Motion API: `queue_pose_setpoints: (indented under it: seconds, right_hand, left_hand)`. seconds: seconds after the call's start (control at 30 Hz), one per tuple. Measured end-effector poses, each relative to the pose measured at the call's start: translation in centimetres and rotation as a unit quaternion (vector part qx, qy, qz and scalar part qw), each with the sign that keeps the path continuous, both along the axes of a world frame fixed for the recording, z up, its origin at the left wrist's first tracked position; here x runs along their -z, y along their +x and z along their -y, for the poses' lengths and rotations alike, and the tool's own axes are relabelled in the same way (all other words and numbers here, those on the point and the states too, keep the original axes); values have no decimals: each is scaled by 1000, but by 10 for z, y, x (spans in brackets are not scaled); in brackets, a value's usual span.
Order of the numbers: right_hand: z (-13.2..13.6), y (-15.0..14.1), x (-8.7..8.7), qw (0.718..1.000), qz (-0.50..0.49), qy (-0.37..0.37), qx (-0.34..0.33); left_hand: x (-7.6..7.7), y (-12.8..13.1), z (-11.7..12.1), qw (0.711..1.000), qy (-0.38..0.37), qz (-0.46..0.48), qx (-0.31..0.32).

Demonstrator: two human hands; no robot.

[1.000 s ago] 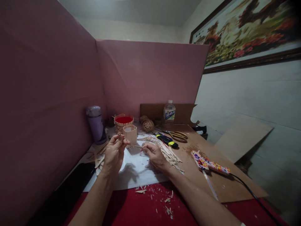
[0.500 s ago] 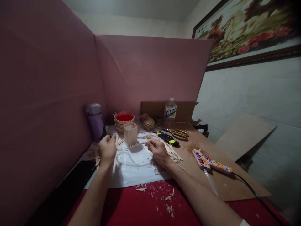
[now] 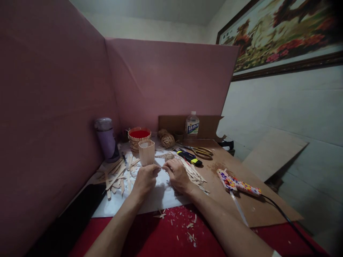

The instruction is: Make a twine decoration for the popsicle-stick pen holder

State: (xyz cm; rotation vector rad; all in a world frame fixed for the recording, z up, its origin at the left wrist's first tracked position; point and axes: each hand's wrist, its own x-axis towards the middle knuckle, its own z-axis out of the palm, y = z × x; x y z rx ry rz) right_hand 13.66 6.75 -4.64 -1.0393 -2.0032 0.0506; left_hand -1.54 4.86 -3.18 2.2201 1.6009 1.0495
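Note:
My left hand (image 3: 146,178) and my right hand (image 3: 177,175) are close together over the white sheet (image 3: 158,201). Both are closed in a pinch, with a short stretch of twine (image 3: 161,167) between the fingertips. Just beyond them a small box of pale wooden sticks (image 3: 147,153) stands upright, its lower edge partly hidden by my left hand. Behind the box is a round container with a red inside (image 3: 139,135), edged with sticks and wrapped in twine. A ball of twine (image 3: 167,140) lies to its right.
Loose craft sticks (image 3: 115,182) are scattered at left, near a purple bottle (image 3: 105,139). On the cardboard at right lie a utility knife (image 3: 189,157), scissors (image 3: 202,152) and a flowered glue gun (image 3: 238,184) with a cord. A clear labelled bottle (image 3: 192,125) stands behind. Wood scraps (image 3: 190,225) litter the red cloth.
My left hand has moved right, bringing both hands close together in front of the stick box. The stretched twine between them is now much shorter, and the loose sticks at left are uncovered.

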Motion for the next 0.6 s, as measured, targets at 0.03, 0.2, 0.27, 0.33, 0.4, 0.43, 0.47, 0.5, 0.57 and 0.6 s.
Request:
queue_pose_setpoints:
  seconds: [0.03,0.2,0.27,0.33,0.4,0.43,0.47,0.5,0.57,0.6]
  right_hand:
    - [-2,1,1,1000,-3,1,-2]
    - [-4,3,3,1000,-12,1,-21]
    - [-3,3,3,1000,-10,2,-20]
    - [-2,4,2,1000,-5,6,-11]
    - [0,3,2,1000,9,13,-6]
    - [1,3,1,1000,17,17,-5]
    - [1,2,1,999,24,22,-4]
    - [2,2,1,999,30,26,-4]
    - [2,0,1,999,37,32,-5]
    - [3,0,1,999,38,32,-6]
  left_hand:
    - [-2,-2,0,1000,-10,6,-16]
    - [-9,-7,3,996,-50,-22,-69]
    - [-10,-7,4,996,-39,-33,-75]
    - [-9,-4,5,998,2,-8,-62]
    - [-7,-1,6,999,35,29,-25]
    - [-5,2,6,999,38,38,-2]
    - [-3,4,6,999,33,38,15]
    - [-1,6,6,999,23,31,25]
    - [2,8,4,1000,7,9,17]
    - [3,8,3,1000,4,-2,7]
